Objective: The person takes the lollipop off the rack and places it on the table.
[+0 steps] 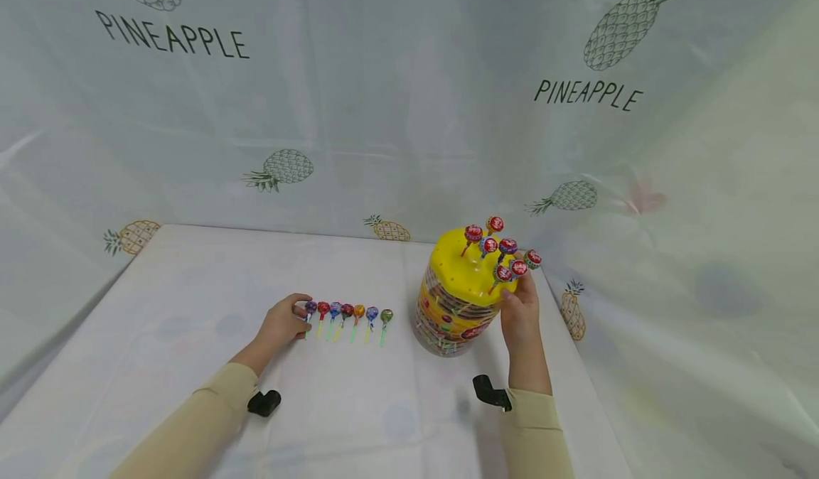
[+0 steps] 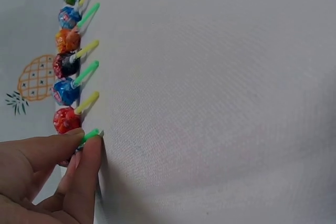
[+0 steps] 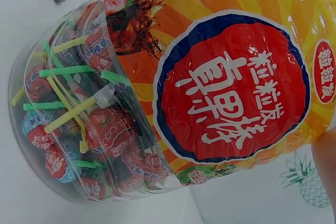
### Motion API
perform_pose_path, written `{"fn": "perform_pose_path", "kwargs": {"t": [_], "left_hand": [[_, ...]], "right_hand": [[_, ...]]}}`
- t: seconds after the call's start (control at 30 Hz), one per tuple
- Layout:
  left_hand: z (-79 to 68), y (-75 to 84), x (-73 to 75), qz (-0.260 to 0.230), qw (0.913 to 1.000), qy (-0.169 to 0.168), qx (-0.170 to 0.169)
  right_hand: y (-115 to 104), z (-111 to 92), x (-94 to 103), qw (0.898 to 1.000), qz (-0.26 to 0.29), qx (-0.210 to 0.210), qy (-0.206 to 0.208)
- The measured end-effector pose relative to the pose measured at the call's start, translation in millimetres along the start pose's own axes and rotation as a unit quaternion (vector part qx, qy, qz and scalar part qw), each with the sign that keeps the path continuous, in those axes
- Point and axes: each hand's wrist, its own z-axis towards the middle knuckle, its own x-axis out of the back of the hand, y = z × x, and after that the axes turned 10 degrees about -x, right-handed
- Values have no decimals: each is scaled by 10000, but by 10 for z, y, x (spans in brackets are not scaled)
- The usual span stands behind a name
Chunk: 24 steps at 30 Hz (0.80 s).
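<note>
In the head view, my left hand [image 1: 286, 320] is at the left end of a row of wrapped lollipops laid side by side. Its thumb and finger pinch the green stick [image 2: 90, 136] of the purple lollipop [image 1: 311, 307]; the candy is mostly hidden by the fingers in the left wrist view. Beside it lies a red lollipop [image 2: 66, 120]. My right hand [image 1: 521, 308] grips the upper right side of a clear lollipop jar [image 1: 448, 315], thumb at the yellow lid [image 1: 463, 273]. Several lollipops, such as a red one [image 1: 473, 233], stick up from this lid.
More lollipops fill the jar, seen through its clear wall [image 3: 79, 129]. At the row's right end lies a green lollipop [image 1: 387, 315], a short way left of the jar. A white cloth [image 1: 345, 408] covers the table, and a pineapple-print curtain [image 1: 397, 109] hangs behind.
</note>
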Motion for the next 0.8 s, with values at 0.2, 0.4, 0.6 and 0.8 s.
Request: {"fn": "perform_pose_path", "kwargs": {"t": [0.2, 0.4, 0.6, 0.8], "left_hand": [[21, -17, 1, 221, 9997, -64, 82], [50, -27, 6, 247, 9996, -137, 83], [46, -13, 17, 302, 9992, -232, -89], [51, -18, 3, 438, 9982, -269, -303]], "right_hand": [[16, -2, -7, 10000, -20, 32, -63], [26, 5, -12, 10000, -19, 7, 24], [17, 13, -8, 10000, -18, 82, -53], [0, 9, -8, 9999, -57, 74, -85]]}}
